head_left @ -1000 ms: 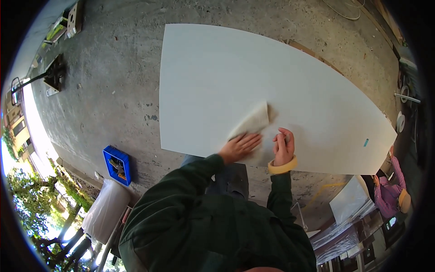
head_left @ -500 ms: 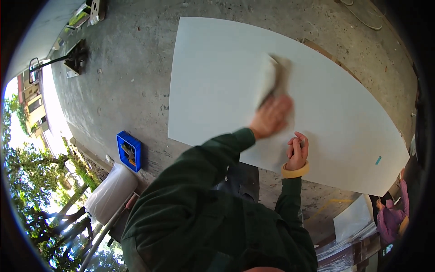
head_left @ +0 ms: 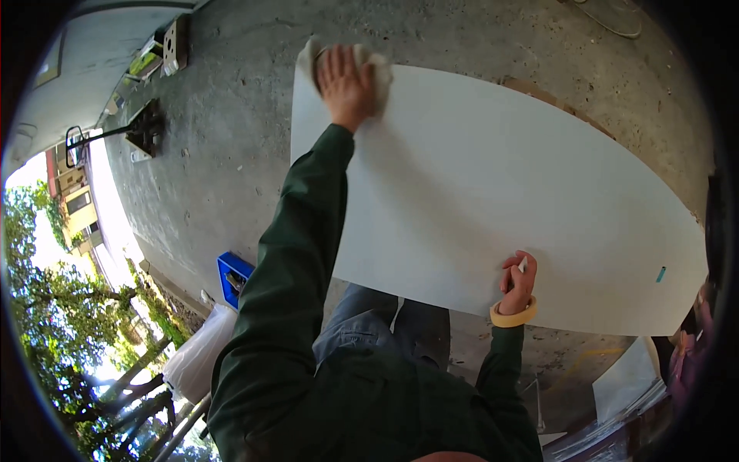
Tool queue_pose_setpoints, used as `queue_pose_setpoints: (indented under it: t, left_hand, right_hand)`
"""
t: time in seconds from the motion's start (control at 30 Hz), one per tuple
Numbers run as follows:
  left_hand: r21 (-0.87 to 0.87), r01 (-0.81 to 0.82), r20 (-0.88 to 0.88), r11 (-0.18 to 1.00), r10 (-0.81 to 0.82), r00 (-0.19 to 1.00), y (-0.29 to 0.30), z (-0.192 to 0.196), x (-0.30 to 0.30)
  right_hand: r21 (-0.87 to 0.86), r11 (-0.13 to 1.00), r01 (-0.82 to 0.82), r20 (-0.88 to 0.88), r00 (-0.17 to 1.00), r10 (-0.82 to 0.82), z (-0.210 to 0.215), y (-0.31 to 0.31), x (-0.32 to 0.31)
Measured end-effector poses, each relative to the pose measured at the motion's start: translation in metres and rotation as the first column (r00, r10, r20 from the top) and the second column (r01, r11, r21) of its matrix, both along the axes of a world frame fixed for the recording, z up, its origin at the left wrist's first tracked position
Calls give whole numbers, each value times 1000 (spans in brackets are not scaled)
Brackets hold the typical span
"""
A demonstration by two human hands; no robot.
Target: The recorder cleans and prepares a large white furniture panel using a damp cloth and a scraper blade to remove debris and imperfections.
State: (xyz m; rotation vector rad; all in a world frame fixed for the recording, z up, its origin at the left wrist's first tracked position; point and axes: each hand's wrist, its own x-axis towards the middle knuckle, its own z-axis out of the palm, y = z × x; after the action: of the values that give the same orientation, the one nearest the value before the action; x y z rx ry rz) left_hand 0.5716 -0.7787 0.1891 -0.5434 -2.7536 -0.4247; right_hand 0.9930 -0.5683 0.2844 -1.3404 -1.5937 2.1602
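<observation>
My left hand (head_left: 346,86) presses a pale, bunched cloth (head_left: 380,68) onto the far left corner of a large white panel (head_left: 477,154). Its fingers lie stretched across the cloth, part of which hangs past the panel's edge. Over the near edge, my right hand (head_left: 520,274) rests with its fingers curled. A small white patch shows between those fingers; whether it is a held thing is unclear. A roll of yellowish tape (head_left: 513,314) sits around my right wrist like a bracelet.
A small teal strip (head_left: 660,274) is on the panel's right end. Brown cardboard (head_left: 554,100) shows beyond its far edge. To the left are a blue crate (head_left: 233,279) with items inside, a plastic-wrapped bundle (head_left: 198,350) and a pallet jack (head_left: 142,127). Another person's sleeve (head_left: 683,366) appears at right.
My left hand has swept the cloth from the panel's middle to its far left corner, the arm now stretched out. My right hand stays by the near edge; the view has shifted slightly.
</observation>
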Motion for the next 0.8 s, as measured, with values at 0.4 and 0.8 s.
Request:
queue_pose_setpoints:
  t: [0.4,0.8]
  left_hand:
    - [55,-668,493,742,561,664,-199,1,214]
    - [348,-500,566,793,247,786,-159,8,21]
  right_hand:
    - [-111,992,66,-78,994,-75,-20,1,32]
    - [-37,998,45,-38,998,-47,-1,-43,-12]
